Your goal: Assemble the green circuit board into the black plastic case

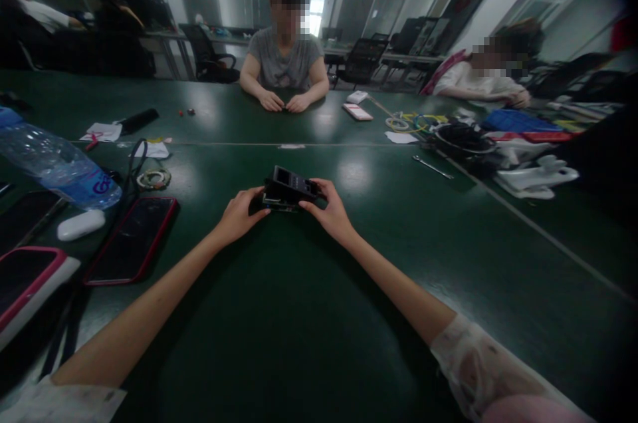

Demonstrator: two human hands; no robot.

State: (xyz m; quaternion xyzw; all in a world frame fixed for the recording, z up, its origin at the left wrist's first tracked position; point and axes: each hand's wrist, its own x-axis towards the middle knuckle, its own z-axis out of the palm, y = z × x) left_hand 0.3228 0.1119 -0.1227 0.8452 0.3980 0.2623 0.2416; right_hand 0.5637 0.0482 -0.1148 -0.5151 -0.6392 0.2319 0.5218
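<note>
A small black electronic device [294,183] with a little screen and a row of buttons is between my hands, at the middle of the dark green table. Its front cover is tilted up from the lower part [282,203], where something like a circuit board shows at the near edge. My left hand [244,211] grips the left end of the lower part, thumb in front. At the right end, my right hand [326,207] pinches the tilted cover between thumb and fingers. Whether cover and base are still joined at the right is hidden.
Left lie a water bottle [64,163], a red-edged phone [132,240], a white earbud case [81,225] and a pink-cased phone [30,283]. A wrench [432,167] and piled cables [461,137] are right. One person [286,57] sits opposite, another [481,77] farther right.
</note>
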